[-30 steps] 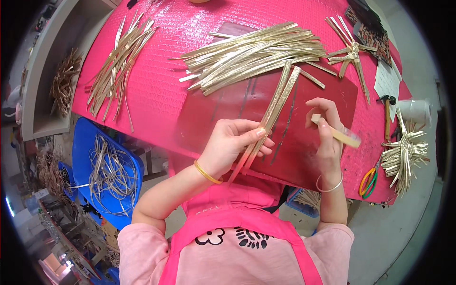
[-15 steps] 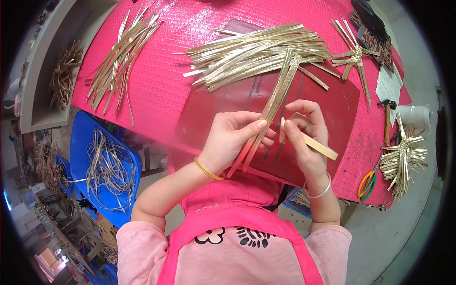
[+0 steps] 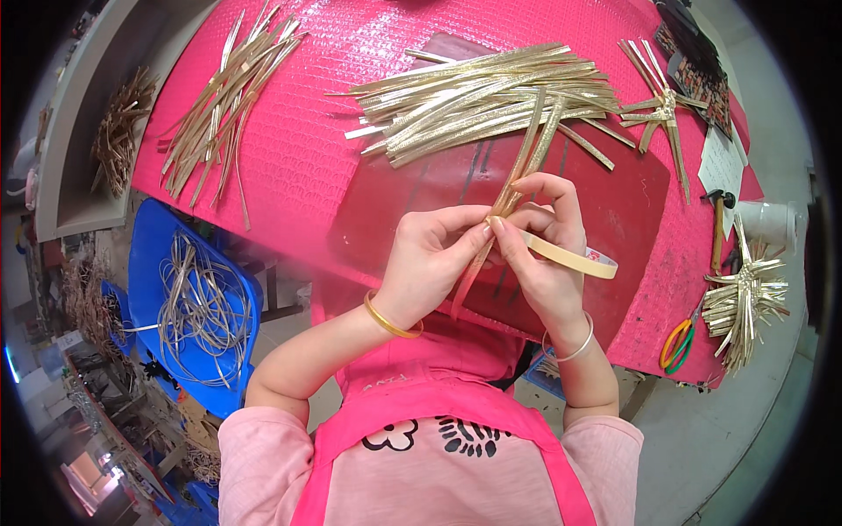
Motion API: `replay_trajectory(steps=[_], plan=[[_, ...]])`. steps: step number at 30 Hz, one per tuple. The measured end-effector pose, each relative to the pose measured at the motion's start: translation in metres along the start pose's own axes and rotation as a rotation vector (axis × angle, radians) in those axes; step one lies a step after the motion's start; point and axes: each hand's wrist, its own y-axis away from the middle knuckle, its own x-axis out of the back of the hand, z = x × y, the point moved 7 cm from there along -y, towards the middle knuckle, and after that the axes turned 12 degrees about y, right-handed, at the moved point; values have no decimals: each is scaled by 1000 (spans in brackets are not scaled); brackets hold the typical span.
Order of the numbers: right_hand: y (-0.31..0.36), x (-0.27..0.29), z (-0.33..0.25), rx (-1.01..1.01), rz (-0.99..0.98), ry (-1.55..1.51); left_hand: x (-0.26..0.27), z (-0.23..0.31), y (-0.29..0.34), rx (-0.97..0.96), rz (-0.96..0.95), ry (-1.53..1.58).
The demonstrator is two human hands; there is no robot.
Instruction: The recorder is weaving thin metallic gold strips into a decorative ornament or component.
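Pinched in my left hand (image 3: pixel 434 259) are two gold strips (image 3: pixel 526 158), held together near their middle. Their upper ends point away from me, and their lower ends hang down past my fingers. My right hand (image 3: pixel 545 250) has a roll of cream tape (image 3: pixel 574 259) looped about its fingers. Its thumb and index finger press the tape's end against the strips, right beside my left thumb. Both thumb tips meet there and hide most of the contact. Just beyond my hands lies a large pile of gold strips (image 3: pixel 482 105) on a dark red board (image 3: pixel 605 202).
More gold strips (image 3: pixel 230 110) lie on the pink table (image 3: pixel 324 53) at left. A woven star-shaped piece (image 3: pixel 664 103), a hammer (image 3: pixel 717 230), scissors (image 3: pixel 677 344) and a bundle of woven pieces (image 3: pixel 745 302) sit at right. A blue bin (image 3: pixel 147 263) holds coiled strips.
My right hand has moved left and in to the strips, bringing the tape's end against them. The strips have turned slightly more upright, and my left hand has shifted a little right.
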Motion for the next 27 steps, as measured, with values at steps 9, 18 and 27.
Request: replay_trajectory(steps=[9, 18, 27], plan=[[3, 1, 8, -133, 102, 41, -1, 10, 1, 91, -89, 125], [8, -10, 9, -21, 124, 82, -4, 12, 2, 126, -130, 86], [10, 1, 10, 23, 170, 145, 2, 9, 1, 157, -69, 212]])
